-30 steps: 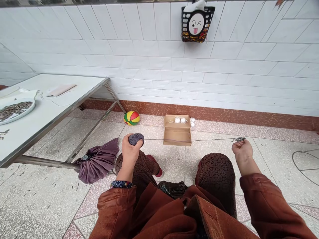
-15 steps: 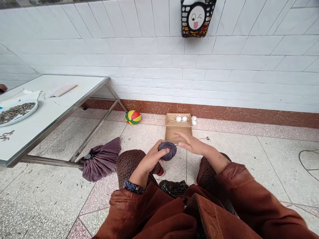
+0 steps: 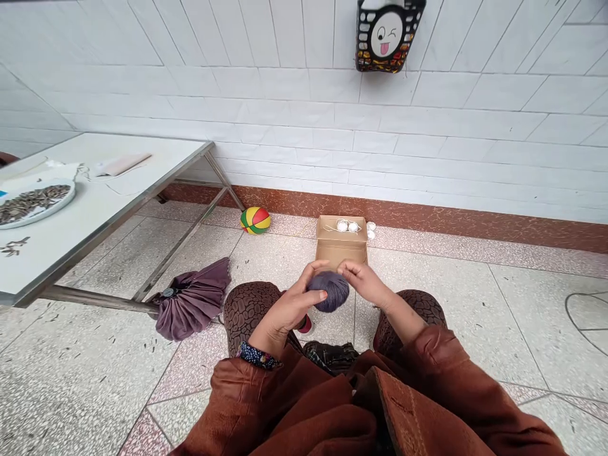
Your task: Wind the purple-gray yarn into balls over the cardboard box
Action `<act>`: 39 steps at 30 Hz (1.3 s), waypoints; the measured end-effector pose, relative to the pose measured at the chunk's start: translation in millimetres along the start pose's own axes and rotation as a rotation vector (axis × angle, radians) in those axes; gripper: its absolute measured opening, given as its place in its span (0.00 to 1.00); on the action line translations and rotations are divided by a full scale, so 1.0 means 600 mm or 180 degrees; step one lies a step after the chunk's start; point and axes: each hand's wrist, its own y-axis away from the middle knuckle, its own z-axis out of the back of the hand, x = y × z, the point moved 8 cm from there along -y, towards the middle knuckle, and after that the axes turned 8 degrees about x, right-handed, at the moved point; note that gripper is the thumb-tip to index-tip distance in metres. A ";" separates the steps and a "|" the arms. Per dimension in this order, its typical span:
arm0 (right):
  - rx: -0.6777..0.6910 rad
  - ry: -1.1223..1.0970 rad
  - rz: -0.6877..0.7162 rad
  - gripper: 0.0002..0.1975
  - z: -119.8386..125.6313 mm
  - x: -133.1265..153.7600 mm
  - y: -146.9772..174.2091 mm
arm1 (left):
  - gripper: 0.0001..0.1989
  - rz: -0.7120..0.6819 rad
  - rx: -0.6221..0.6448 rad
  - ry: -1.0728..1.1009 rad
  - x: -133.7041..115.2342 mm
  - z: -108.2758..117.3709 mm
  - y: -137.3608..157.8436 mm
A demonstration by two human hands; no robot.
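A ball of dark purple-grey yarn point(image 3: 329, 292) rests in my left hand point(image 3: 289, 307), its thumb across the front and its fingers curled behind and over the top. My right hand point(image 3: 368, 284) is closed in a pinch at the ball's upper right edge, on the yarn; the strand between its fingertips is too thin to follow. Beyond both hands an open cardboard box point(image 3: 342, 253) lies on the floor, its near part hidden by my fingers. Two white balls point(image 3: 348, 226) with loose thread sit at the box's far side, and more white balls point(image 3: 371, 230) lie just right of it.
At left stands a white table point(image 3: 114, 196) with metal legs, bearing a tray point(image 3: 71, 193) of small dark pieces. A folded purple umbrella point(image 3: 192, 297) leans by its lower bar. A colourful ball point(image 3: 255, 220) lies near the wall. A black basket point(image 3: 387, 38) hangs above.
My right hand has come in from the right, its spread fingers closing into a pinch beside the yarn ball. My left hand has shifted slightly right, and its upper fingers have lifted over the ball.
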 end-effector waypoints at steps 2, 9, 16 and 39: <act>0.0034 0.0128 -0.0026 0.17 -0.033 -0.010 0.016 | 0.30 0.0044 -0.0171 0.0467 0.004 0.009 0.001; 0.0671 0.0583 0.0445 0.13 -0.078 0.083 0.065 | 0.28 -0.0305 -0.0913 -0.0253 -0.001 0.045 -0.002; 0.0203 0.0979 0.0821 0.12 0.025 0.162 0.017 | 0.33 -0.0173 -0.0263 -0.1154 -0.002 0.008 -0.007; 0.0094 0.0709 0.0645 0.14 0.021 0.145 0.036 | 0.40 -0.0091 -0.0061 -0.1429 -0.006 -0.004 -0.002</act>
